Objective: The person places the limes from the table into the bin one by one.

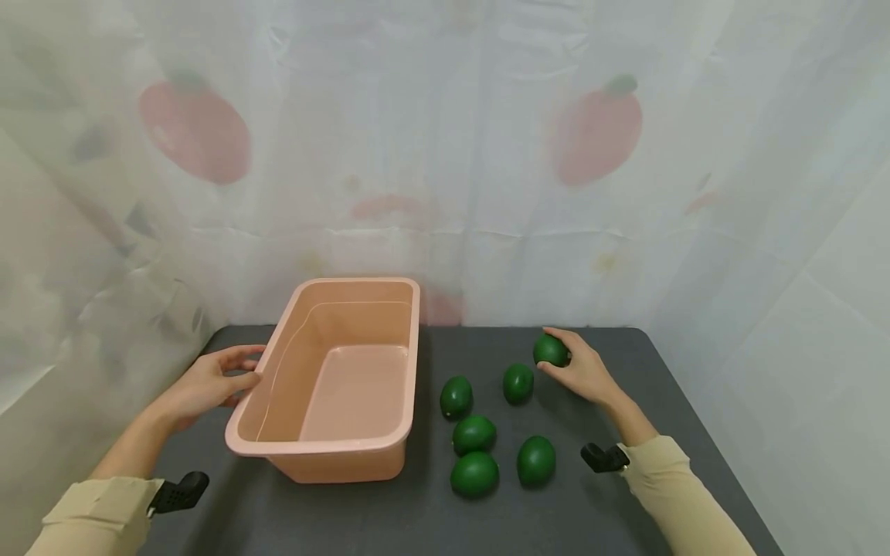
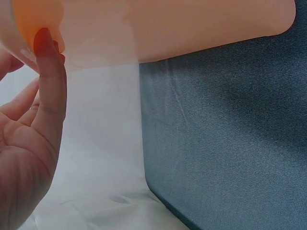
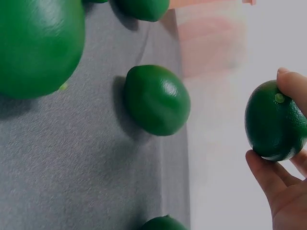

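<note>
Right hand [image 1: 587, 372] pinching a lime [image 1: 551, 350] between thumb and fingertips, lifted at the far right of the table [image 1: 647, 363]; stem end toward the thumb in the wrist view [image 3: 279, 97], long axis roughly along the fingers. Tub [image 1: 410, 363] off to the left of that hand, open side up, long axis running away from the person. Left hand [image 1: 208, 384] relaxed against the tub's left rim, fingers straight, grasping nothing; nearer the tub, well apart from the lime. Five more limes [image 1: 475, 434] lying between tub and right hand.

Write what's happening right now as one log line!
right hand: holds green lime | left hand: touches pink tub rim | five limes on table
</note>
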